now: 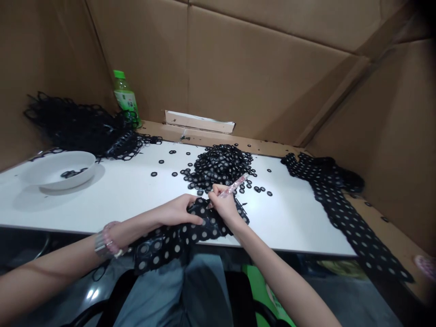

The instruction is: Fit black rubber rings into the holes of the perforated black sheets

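My left hand (179, 210) grips the edge of a black sheet of rings (177, 247), dotted with pale round centres, thumb on top. The sheet bends over the table's front edge and hangs above my lap. In my right hand (223, 205) is a slim pen-like tool (236, 184) with a pinkish, glossy barrel, its lower end pointing down at the sheet near my left fingers. Just beyond my hands lies a heap of small loose black rings (221, 165), some scattered around it on the white table (279, 218).
A white bowl (85, 163) with a few black pieces stands at left. Behind it are tangled black scraps (85, 125) and a green-capped bottle (126, 97). Another dotted black strip (340, 206) lies along the right side. Cardboard walls (255, 68) enclose the table.
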The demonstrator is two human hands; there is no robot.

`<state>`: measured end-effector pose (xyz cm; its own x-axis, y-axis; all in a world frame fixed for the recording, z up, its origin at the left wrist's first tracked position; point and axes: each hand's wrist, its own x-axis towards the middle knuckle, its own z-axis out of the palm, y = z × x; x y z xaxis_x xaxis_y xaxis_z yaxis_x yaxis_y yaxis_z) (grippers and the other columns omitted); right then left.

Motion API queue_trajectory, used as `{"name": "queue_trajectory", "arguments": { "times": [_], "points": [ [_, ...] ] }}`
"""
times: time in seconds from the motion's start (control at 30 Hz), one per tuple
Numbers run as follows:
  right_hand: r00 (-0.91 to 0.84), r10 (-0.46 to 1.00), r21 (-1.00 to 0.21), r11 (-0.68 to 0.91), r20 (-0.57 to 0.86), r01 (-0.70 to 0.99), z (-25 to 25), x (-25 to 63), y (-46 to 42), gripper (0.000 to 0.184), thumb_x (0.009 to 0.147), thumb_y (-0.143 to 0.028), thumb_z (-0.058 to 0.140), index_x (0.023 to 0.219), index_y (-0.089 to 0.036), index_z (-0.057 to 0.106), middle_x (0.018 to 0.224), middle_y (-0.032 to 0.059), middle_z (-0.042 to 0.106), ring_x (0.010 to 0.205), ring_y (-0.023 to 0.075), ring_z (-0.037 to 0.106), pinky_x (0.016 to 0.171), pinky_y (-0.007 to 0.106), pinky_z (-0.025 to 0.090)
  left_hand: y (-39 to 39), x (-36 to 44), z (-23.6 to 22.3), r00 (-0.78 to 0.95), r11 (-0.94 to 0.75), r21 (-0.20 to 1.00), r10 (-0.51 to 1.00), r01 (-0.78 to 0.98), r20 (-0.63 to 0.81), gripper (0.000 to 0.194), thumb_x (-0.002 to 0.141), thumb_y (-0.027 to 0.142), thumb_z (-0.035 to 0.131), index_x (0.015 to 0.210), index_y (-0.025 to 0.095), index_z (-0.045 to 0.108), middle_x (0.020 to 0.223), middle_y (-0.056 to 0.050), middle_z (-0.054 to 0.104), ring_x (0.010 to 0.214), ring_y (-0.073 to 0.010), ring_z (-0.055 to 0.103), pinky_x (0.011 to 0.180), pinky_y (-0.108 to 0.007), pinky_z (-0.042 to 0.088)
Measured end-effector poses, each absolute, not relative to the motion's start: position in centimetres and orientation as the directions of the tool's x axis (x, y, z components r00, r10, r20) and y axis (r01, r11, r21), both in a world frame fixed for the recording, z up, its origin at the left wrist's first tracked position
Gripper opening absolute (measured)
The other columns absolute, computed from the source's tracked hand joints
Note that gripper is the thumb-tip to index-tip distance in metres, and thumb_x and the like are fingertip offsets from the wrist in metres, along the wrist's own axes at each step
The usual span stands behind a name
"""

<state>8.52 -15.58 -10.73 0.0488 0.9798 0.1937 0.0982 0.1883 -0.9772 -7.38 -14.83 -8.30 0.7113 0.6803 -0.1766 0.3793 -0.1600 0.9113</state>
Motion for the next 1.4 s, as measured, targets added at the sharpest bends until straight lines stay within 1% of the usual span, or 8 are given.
{"name": "queue_trajectory", "arguments": {
  "times": [0.13, 0.53, 0.87, 1.1, 1.17, 1.23, 1.33, 1.4],
  "points": [
    [0.135, 0.972, -0.981, 0.186, 0.193, 0.059, -10.5, 8.6, -16.7, 0.029, 0.064, -0.017, 0.049, 0.048, -0.022, 0.025, 0.043, -0.0099, 0.026, 0.037, 0.0067, 0.031, 0.039, 0.020, 0.029, -14.7, -7.6, -8.8, 0.720, -0.188, 0.931, 0.686, 0.311, -0.102, 0.033, 0.064, 0.024, 0.066, 0.094, 0.016, 0.057, 0.097, -0.002, 0.065, 0.095, -0.0220, 0.057, 0.086, -0.033, 0.043],
    [0.071, 0.979, -0.954, 0.168, 0.191, 0.249, -10.7, 8.0, -18.4, 0.027, 0.062, -0.012, 0.046, 0.047, -0.022, 0.026, 0.042, -0.0078, 0.029, 0.042, 0.0090, 0.034, 0.042, 0.022, 0.027, -14.8, -7.8, -9.1, 0.677, -0.269, 0.883, 0.733, 0.385, -0.072, 0.030, 0.064, 0.024, 0.067, 0.090, 0.017, 0.055, 0.089, 0.001, 0.063, 0.087, -0.0202, 0.055, 0.079, -0.028, 0.042],
    [-0.050, 0.950, -0.853, 0.299, 0.308, 0.427, -10.6, 7.6, -18.9, 0.030, 0.063, -0.009, 0.044, 0.047, -0.021, 0.021, 0.044, -0.0075, 0.024, 0.043, 0.0081, 0.027, 0.044, 0.024, 0.020, -15.1, -7.5, -9.1, 0.680, -0.171, 0.949, 0.731, 0.265, -0.058, 0.025, 0.060, 0.014, 0.064, 0.082, 0.016, 0.054, 0.081, 0.002, 0.061, 0.084, -0.0181, 0.055, 0.079, -0.027, 0.042],
    [-0.069, 0.939, -0.836, 0.332, 0.337, 0.438, -10.6, 7.5, -18.6, 0.030, 0.063, -0.010, 0.045, 0.047, -0.021, 0.022, 0.043, -0.0076, 0.025, 0.042, 0.0079, 0.027, 0.044, 0.024, 0.021, -14.6, -7.7, -9.6, 0.664, -0.185, 0.948, 0.746, 0.260, -0.036, 0.029, 0.062, 0.024, 0.064, 0.089, 0.017, 0.057, 0.090, 0.000, 0.064, 0.090, -0.0206, 0.057, 0.081, -0.030, 0.045],
    [0.005, 0.959, -0.904, 0.267, 0.285, 0.333, -10.7, 7.8, -18.0, 0.029, 0.062, -0.011, 0.047, 0.047, -0.021, 0.024, 0.043, -0.0078, 0.027, 0.042, 0.0079, 0.029, 0.043, 0.023, 0.023, -14.3, -7.8, -9.8, 0.627, -0.280, 0.893, 0.779, 0.353, -0.003, 0.033, 0.063, 0.030, 0.064, 0.093, 0.018, 0.057, 0.096, -0.002, 0.064, 0.094, -0.0231, 0.057, 0.082, -0.032, 0.045],
    [0.095, 0.980, -0.977, 0.160, 0.174, 0.138, -11.0, 8.1, -17.4, 0.029, 0.062, -0.014, 0.049, 0.047, -0.022, 0.026, 0.042, -0.0090, 0.027, 0.039, 0.0074, 0.030, 0.041, 0.021, 0.024, -14.3, -8.0, -9.5, 0.565, -0.398, 0.760, 0.824, 0.514, 0.049, 0.043, 0.064, 0.037, 0.065, 0.101, 0.018, 0.055, 0.102, -0.005, 0.063, 0.096, -0.0262, 0.057, 0.083, -0.036, 0.044],
    [0.168, 0.983, -0.992, 0.089, 0.073, -0.092, -11.4, 8.5, -16.9, 0.029, 0.064, -0.017, 0.051, 0.049, -0.022, 0.027, 0.040, -0.0107, 0.027, 0.035, 0.0065, 0.029, 0.038, 0.020, 0.022, -15.4, -8.4, -8.3, 0.515, -0.581, 0.434, 0.813, 0.688, 0.272, 0.047, 0.069, 0.042, 0.063, 0.107, 0.018, 0.051, 0.109, -0.009, 0.060, 0.100, -0.0291, 0.054, 0.085, -0.041, 0.040],
    [0.182, 0.979, -0.987, 0.110, 0.087, -0.119, -11.5, 8.6, -16.9, 0.029, 0.065, -0.018, 0.053, 0.049, -0.021, 0.028, 0.039, -0.0106, 0.029, 0.036, 0.0063, 0.031, 0.038, 0.020, 0.022, -16.7, -8.7, -7.3, 0.578, -0.710, 0.221, 0.683, 0.669, 0.446, 0.037, 0.076, 0.038, 0.058, 0.106, 0.018, 0.050, 0.111, -0.010, 0.058, 0.102, -0.0279, 0.051, 0.085, -0.040, 0.038]
  ]
}}
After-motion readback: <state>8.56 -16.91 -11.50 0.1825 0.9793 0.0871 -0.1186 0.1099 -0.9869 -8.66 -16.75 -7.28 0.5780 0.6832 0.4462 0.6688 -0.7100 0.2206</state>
